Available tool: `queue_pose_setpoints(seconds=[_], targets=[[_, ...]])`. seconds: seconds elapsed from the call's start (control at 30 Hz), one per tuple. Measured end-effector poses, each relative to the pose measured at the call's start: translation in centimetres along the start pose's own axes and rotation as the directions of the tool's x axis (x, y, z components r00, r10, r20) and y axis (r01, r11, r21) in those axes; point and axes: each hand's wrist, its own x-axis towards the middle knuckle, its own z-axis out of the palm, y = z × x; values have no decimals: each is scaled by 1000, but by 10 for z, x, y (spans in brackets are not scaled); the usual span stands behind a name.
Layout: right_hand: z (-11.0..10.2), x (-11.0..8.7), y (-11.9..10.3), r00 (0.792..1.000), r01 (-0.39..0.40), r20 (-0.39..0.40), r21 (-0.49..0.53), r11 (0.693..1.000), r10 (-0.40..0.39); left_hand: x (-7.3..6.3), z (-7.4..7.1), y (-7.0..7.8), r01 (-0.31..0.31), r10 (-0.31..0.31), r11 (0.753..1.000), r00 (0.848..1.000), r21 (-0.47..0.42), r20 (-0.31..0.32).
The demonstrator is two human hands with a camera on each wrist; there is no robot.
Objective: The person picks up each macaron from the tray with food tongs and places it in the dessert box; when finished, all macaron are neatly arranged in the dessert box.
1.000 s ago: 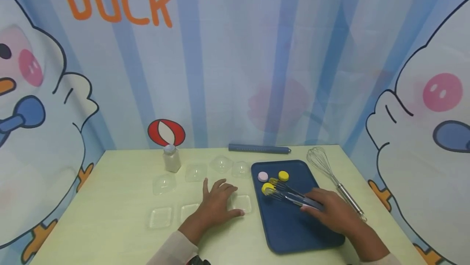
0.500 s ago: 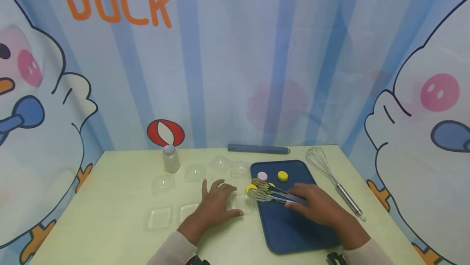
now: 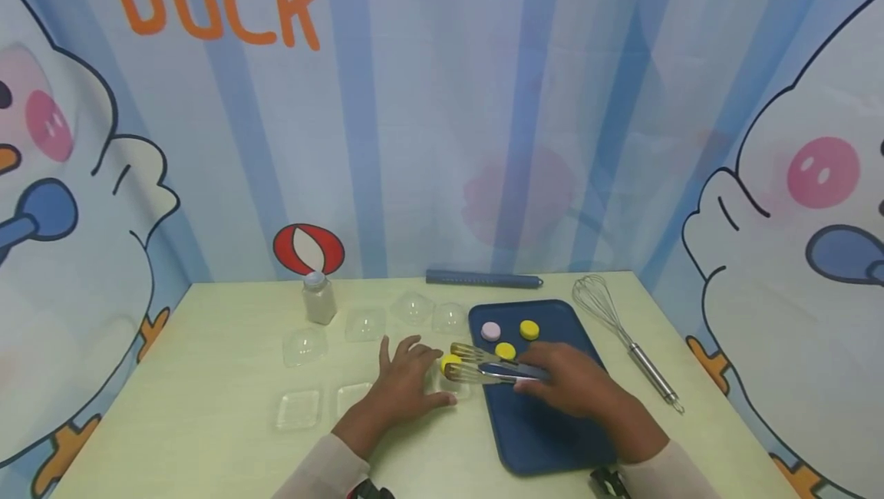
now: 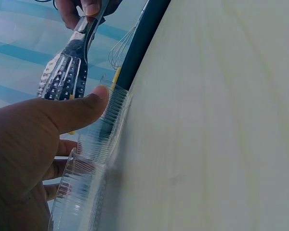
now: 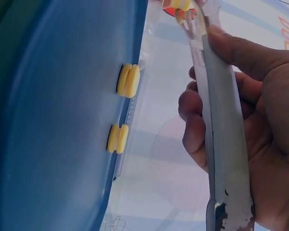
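1. Packaging is lying left of the left hand [image 3: 404, 388]: one clear base [image 3: 298, 409] is sitting well out to the side, and a second base [image 3: 354, 395] is showing just beside the wrist. Domed lids [image 3: 364, 324] are resting beyond the fingers.
2. The left hand is spreading its fingers apart, with the thumb lying along the edge of a clear box [image 4: 101, 130]; it seems to be steadying it.
3. Just right of those fingertips, a yellow macaron [image 3: 450, 365] is sitting between the ends of the tongs [image 3: 507, 371], at the clear box; whether it is touching the bottom, I cannot tell.
4. The right hand [image 3: 569, 380] is clamping round the tongs. Placing the macaron appears to be the step in hand; the next move is probably calling for lowering it squarely and loosening the grip.
5. Beyond the right hand, a pink macaron [image 3: 491, 331] and two yellow ones [image 3: 529, 329] are waiting on the dark blue tray [image 3: 545, 437]; a whisk [image 3: 649, 372] is lying to its right.
6. Orange lettering [image 3: 210, 4], far beyond the left hand, is reading "DUCK"; no brand is showing legibly.
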Motion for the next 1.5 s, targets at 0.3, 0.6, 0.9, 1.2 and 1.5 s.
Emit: queue_pose_setpoints(seconds=[0.3,0.6,0.9,1.2,1.5], targets=[[3,-2,-9,1000,-25,14,-75,997,26,-1,-2,1,-3,2,1000,1000,-15,-1],[5,-1,-14,998,-39,49,-116,993,45,0,-2,0,0,0,999,1000,-38,-2],[-3,10,-32,987,-128,80,-139,982,140,-1,-5,2,1,-2,999,1000,-39,-14],[-8,19,-48,960,-239,118,-131,962,254,-2,-4,2,-10,8,999,1000,-51,-24],[-10,22,-53,945,-286,117,-160,945,306,-2,-1,-2,-19,17,998,999,-52,-34]])
